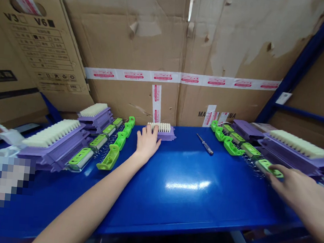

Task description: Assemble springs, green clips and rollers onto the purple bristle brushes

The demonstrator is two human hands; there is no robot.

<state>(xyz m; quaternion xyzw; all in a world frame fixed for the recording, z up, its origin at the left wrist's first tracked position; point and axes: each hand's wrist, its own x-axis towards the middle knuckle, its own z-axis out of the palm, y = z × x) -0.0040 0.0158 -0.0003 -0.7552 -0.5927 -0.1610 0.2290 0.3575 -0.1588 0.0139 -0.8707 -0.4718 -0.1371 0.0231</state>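
Note:
My left hand (148, 140) lies over the left end of a purple slotted housing (166, 136) topped with a cream ridged block (165, 127). Its fingers are slightly spread; how firmly they touch it is not clear. At the right, my right hand (301, 190) has its thumb and fingers curled at the near end of a green-topped clear part (265, 164), the closest in a row of such parts. Beside that row are bright green brackets (233, 148) and many thin metal pieces. A screwdriver (205, 144) lies between my hands.
Purple housings with cream blocks stand at the left (54, 138) and right (294, 147) of the blue table (154, 201). Another row of green-topped parts (98, 140) and green brackets (109, 157) lies left. Cardboard (129, 45) walls the back; a blue post (300, 58) rises right.

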